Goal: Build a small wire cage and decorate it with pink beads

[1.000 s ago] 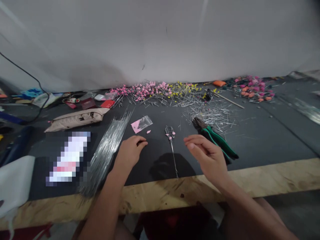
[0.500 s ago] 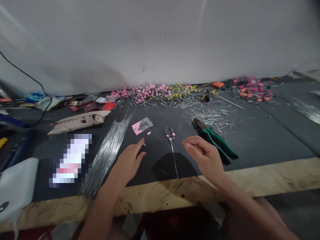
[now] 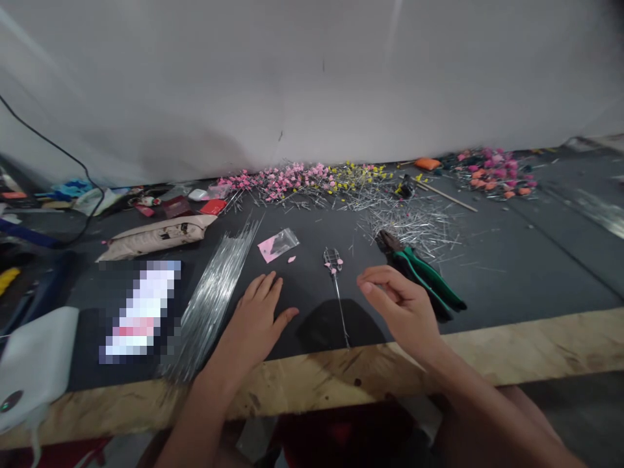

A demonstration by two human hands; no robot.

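My left hand [image 3: 256, 318] lies palm down on the dark mat, fingers spread, beside a bundle of silver wires [image 3: 214, 292]. Just beyond its fingertips are one loose pink piece [image 3: 291, 259] and a small clear bag with pink pieces [image 3: 277, 245]. Between my hands lies a wire shape with a long stem [image 3: 333, 261], several pink pieces on it. My right hand [image 3: 400, 305] is to its right, thumb and fingertips pinched together; whatever they hold, if anything, is too small to make out. Green-handled pliers [image 3: 424, 276] lie just beyond my right hand.
Pink-tipped wires [image 3: 287, 181], yellow-tipped wires [image 3: 363, 175] and bare wire pieces [image 3: 419, 227] lie along the wall. At the left are a blurred phone [image 3: 143, 312], a beige pouch [image 3: 158, 238] and a white device [image 3: 41, 364]. The wooden table edge [image 3: 390, 374] runs in front.
My left hand has gone from fingers drawn close together to spread flat on the mat. My right hand keeps its pinch in nearly the same place. The view has shifted slightly.
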